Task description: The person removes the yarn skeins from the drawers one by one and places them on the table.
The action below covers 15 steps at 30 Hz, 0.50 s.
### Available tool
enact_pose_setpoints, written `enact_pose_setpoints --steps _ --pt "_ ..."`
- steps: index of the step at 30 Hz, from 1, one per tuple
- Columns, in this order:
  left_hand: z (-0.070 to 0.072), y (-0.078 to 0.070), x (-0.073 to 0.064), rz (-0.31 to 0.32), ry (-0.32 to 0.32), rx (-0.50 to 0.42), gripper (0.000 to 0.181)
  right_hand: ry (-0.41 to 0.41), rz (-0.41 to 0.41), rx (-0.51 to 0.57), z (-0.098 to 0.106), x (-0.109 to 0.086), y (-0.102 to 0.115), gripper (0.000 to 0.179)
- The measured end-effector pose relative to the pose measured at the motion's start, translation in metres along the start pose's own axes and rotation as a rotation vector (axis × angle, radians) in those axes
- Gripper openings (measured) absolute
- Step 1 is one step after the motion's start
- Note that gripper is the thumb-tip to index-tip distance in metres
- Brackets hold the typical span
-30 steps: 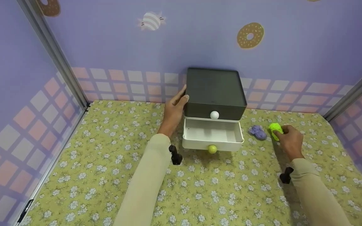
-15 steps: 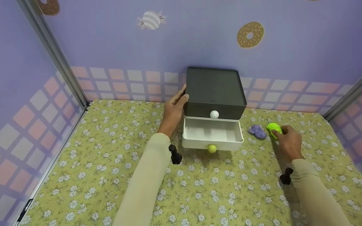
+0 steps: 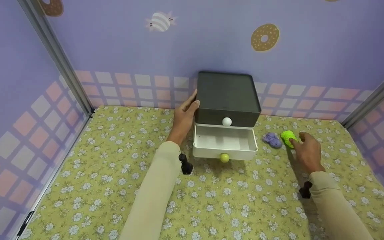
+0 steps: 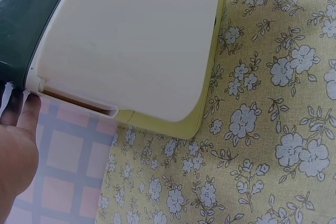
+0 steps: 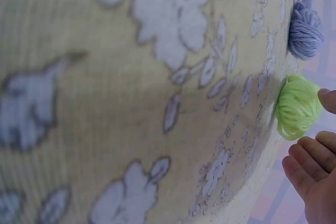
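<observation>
A small drawer box with a dark top (image 3: 228, 91) stands against the back wall, its lower white drawer (image 3: 208, 153) pulled out. My left hand (image 3: 182, 121) rests on the box's left side; in the left wrist view its fingertips (image 4: 30, 103) touch near the dark part's edge. To the right of the box lie a lavender skein of yarn (image 3: 272, 140) and a neon green skein of yarn (image 3: 286, 138), close together. My right hand (image 3: 308, 152) is beside the green one, thumb near it. In the right wrist view, the fingers (image 5: 304, 169) are spread apart from the green skein.
A white knob (image 3: 227, 121) sits on the upper dark drawer and a yellow-green knob (image 3: 224, 157) on the lower one. Flowered cloth (image 3: 225, 206) covers the table. Purple panels (image 3: 118, 43) with metal posts enclose the back and sides.
My right hand has moved the green skein slightly left, toward the lavender one, and let go of it, fingers opening. The left hand has stayed against the box.
</observation>
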State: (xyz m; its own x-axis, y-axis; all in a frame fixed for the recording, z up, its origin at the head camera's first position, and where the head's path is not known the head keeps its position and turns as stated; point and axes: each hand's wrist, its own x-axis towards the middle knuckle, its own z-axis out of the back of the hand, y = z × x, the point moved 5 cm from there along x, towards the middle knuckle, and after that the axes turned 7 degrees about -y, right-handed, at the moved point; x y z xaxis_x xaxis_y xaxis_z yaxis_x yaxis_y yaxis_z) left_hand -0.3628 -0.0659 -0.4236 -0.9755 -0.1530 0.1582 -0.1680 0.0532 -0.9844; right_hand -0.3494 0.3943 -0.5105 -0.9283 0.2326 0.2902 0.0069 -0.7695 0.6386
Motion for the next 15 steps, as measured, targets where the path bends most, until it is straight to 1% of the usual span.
enact_pose_setpoints --steps 6,12,15 --pt "0.000 0.001 0.001 0.004 -0.012 0.009 0.049 -0.016 0.070 0.006 0.003 -0.005 0.011 0.059" --pt "0.000 0.001 0.001 -0.018 0.006 0.008 0.050 -0.068 0.137 0.075 0.003 -0.008 0.026 0.055" --pt "-0.001 0.000 0.000 -0.029 0.016 -0.003 0.050 -0.081 0.148 0.104 0.003 -0.009 0.033 0.054"
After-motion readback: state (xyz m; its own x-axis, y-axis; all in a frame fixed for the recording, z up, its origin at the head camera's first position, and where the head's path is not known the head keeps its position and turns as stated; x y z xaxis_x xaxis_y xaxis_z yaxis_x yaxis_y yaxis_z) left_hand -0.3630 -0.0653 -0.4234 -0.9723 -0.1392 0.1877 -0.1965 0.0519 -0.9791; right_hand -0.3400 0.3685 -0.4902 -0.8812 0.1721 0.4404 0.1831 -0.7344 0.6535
